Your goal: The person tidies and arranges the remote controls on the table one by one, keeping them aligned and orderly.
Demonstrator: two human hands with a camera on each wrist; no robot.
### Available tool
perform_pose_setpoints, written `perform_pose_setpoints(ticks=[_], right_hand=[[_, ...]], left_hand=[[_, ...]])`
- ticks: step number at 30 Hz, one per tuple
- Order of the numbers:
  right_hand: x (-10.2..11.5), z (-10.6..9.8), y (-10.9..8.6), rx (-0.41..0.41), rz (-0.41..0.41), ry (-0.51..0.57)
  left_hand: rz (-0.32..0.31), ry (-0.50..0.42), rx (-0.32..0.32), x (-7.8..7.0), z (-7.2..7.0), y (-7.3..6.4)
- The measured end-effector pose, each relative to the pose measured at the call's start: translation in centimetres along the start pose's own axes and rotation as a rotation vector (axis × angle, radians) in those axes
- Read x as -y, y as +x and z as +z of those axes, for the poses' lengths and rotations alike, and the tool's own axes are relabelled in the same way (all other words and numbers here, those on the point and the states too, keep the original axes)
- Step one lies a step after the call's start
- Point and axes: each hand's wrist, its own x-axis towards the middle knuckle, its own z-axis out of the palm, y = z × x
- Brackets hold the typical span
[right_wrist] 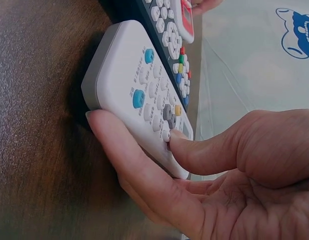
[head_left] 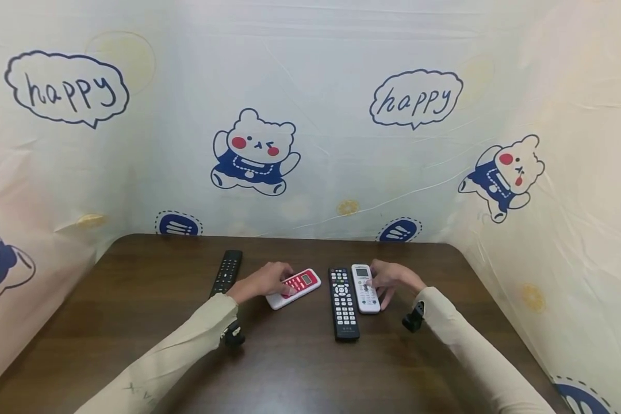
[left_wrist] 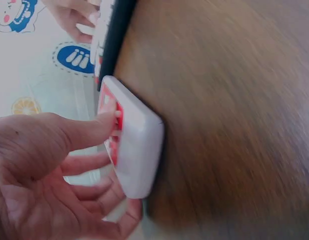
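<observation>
A white remote control with a red face (head_left: 306, 280) lies slantwise on the table. My left hand (head_left: 265, 282) holds it, the thumb (left_wrist: 92, 131) on its buttons and the fingers around its far edge. To the right lies a white air-conditioner remote (head_left: 364, 287) with a small screen and grey, blue and yellow buttons. My right hand (head_left: 392, 277) grips that one, its thumb (right_wrist: 207, 152) on the face and fingers along the right side. A long black remote (head_left: 344, 305) with white buttons lies close beside the white one, between the two hands.
Another black remote (head_left: 227, 270) lies left of my left hand, its near end hidden by the forearm. All lie on a dark brown wooden table (head_left: 290, 368). Pale cloth with bears and "happy" bubbles (head_left: 321, 144) hangs behind and at both sides.
</observation>
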Motion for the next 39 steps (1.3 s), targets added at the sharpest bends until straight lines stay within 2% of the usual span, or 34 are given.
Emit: perform_pose_setpoints(ticks=[4,8,18,27,34,39], right_hand=[[0.1,0.0,0.1,-0.001,-0.002,0.009],[0.1,0.0,-0.1,-0.001,0.011,0.01],[-0.1,-0.3,0.0,0.006,0.008,0.014],[-0.1,-0.1,0.2,0.004,0.02,0.015],[-0.2,-0.2,0.3,-0.004,-0.004,0.001],[-0.5,-0.2,0.4,-0.005,-0.01,0.012]], left_hand=[[-0.113,-0.028,0.007,-0.6,-0.4,-0.4],[-0.174,-0.079,0.029,-0.5,-0.5,-0.4],[-0.221,-0.238,0.064,-0.5,-0.7,-0.7],[-0.262,-0.413,0.062,-0.1,-0.7,-1.3],[-0.242,-0.54,0.049,0.7,-0.5,-1.5],[-0.24,-0.603,0.05,0.5,-0.4,-1.4]])
